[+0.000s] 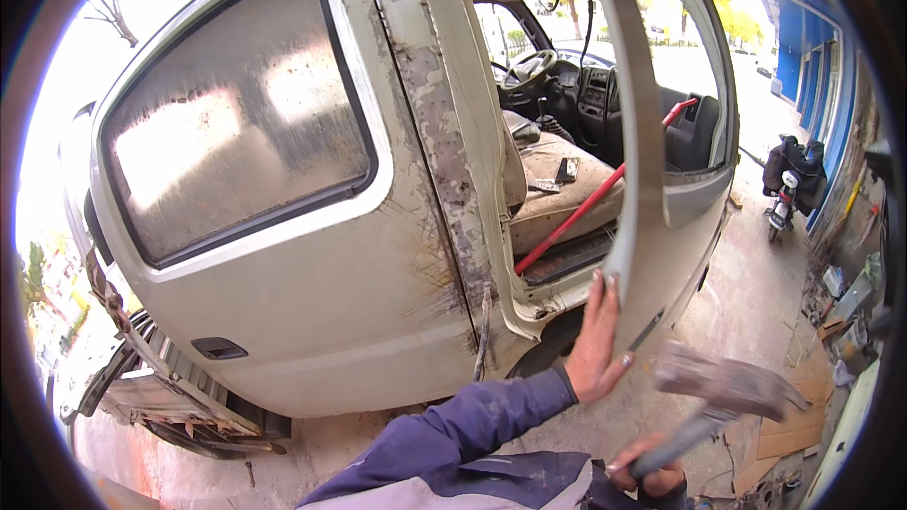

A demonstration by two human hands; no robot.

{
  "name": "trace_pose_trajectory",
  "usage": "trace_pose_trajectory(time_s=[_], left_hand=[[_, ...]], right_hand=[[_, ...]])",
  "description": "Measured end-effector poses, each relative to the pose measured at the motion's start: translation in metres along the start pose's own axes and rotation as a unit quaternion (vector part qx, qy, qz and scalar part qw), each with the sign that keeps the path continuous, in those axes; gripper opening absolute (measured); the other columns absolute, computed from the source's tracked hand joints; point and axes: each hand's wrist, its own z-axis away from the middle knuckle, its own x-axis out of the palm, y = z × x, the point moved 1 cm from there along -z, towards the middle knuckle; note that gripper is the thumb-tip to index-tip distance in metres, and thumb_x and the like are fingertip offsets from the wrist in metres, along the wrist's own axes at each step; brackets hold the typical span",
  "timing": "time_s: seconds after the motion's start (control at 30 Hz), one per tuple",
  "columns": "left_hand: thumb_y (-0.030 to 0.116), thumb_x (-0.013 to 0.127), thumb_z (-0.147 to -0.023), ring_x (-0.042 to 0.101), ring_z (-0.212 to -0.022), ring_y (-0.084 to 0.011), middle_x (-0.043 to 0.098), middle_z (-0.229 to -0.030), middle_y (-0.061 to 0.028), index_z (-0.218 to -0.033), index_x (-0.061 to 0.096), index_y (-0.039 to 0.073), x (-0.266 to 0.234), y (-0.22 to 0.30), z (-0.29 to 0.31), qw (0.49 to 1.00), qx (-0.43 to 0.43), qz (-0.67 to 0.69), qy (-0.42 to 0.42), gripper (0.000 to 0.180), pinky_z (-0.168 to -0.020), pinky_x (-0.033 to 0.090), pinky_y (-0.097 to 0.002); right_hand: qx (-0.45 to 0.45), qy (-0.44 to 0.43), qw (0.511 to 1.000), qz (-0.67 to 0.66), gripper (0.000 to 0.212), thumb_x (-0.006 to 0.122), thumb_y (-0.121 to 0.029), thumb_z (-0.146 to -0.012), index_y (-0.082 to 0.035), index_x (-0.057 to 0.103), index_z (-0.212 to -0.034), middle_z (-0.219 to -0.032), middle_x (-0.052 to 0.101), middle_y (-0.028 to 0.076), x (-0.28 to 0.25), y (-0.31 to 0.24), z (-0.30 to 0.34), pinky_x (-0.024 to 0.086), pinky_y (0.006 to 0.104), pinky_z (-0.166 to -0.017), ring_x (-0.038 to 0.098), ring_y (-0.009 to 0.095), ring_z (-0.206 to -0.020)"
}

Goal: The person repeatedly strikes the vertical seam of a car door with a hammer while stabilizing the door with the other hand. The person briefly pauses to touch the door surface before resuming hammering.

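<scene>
My left hand [597,345] lies with its fingers stretched out against the lower edge of the open cab door [641,161] of a pale, worn vehicle. In my right hand [652,463], low in front of me, is the grip of a hammer [732,385]. Its head is raised beside the door's outer panel and somewhat blurred. A red bar [576,217] slants from the cab sill up behind the door edge. Bare, patchy metal shows on the door pillar [439,123].
Inside the cab are a stained seat [562,165] with small items on it and a steering wheel [531,68]. At the right, a parked scooter [784,194] stands by a blue building front. Cardboard [789,416] and clutter lie along the right wall.
</scene>
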Motion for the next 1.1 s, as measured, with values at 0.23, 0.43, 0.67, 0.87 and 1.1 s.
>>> trace_pose_trajectory(time_s=[0.23, 0.43, 0.67, 0.87, 1.1], left_hand=[[0.029, 0.066, -0.099, 0.029, -0.17, -0.037, 0.04, -0.177, -0.0226, -0.17, 0.043, 0.005, 0.007, 0.02, -0.027, 0.913, 0.327, -0.112, -0.216, 0.079, -0.138, 0.012, -0.0664], [0.028, 0.056, -0.11, 0.051, -0.151, -0.0357, 0.06, -0.153, -0.0189, -0.153, 0.056, 0.002, -0.024, -0.016, -0.023, 0.931, 0.151, -0.017, -0.332, 0.05, -0.129, 0.035, -0.0587], [0.012, 0.066, -0.103, 0.055, -0.147, -0.0417, 0.061, -0.151, -0.025, -0.152, 0.06, 0.004, -0.126, -0.042, 0.118, 0.952, -0.031, -0.205, -0.226, 0.05, -0.125, 0.044, -0.0496], [0.009, 0.058, -0.11, 0.071, -0.122, -0.0266, 0.074, -0.135, -0.0152, -0.152, 0.059, -0.001, -0.129, -0.023, 0.077, 0.93, -0.364, -0.051, -0.015, 0.044, -0.112, 0.053, -0.0373], [0.009, 0.058, -0.11, 0.073, -0.094, -0.0238, 0.069, -0.112, -0.0152, -0.148, 0.046, -0.002, -0.133, -0.032, 0.019, 0.899, -0.409, 0.048, 0.147, 0.041, -0.082, 0.061, -0.0425]], right_hand=[[0.032, 0.027, 0.998, 0.047, 0.052, 0.072, -0.026, -0.111, 0.001, 0.045, -0.146, -0.094, 0.07, 0.016, 0.057, 0.006, -0.102, 0.05, 0.0285, -0.062, 0.059, 0.014, -0.066], [-0.114, 0.034, 0.993, 0.024, 0.045, 0.05, -0.037, -0.121, 0.001, 0.048, -0.146, -0.084, 0.064, 0.015, 0.049, 0.004, -0.184, 0.05, 0.0292, -0.05, 0.059, 0.017, -0.057], [-0.026, 0.225, 0.97, 0.087, 0.044, 0.041, -0.046, -0.123, -0.006, 0.057, -0.118, -0.071, 0.049, -0.001, -0.019, 0.03, -0.286, 0.042, 0.0256, -0.046, 0.045, 0.007, -0.051], [-0.064, 0.176, 0.981, 0.049, 0.04, 0.046, -0.044, -0.122, -0.006, 0.058, -0.123, -0.076, 0.052, -0.001, -0.055, 0.027, -0.382, 0.045, 0.0259, -0.047, 0.049, 0.007, -0.053], [-0.03, 0.183, 0.982, 0.042, 0.037, 0.052, -0.041, -0.121, -0.005, 0.06, -0.124, -0.075, 0.055, -0.002, -0.054, 0.038, -0.417, 0.046, 0.0256, -0.046, 0.053, 0.006, -0.057]])
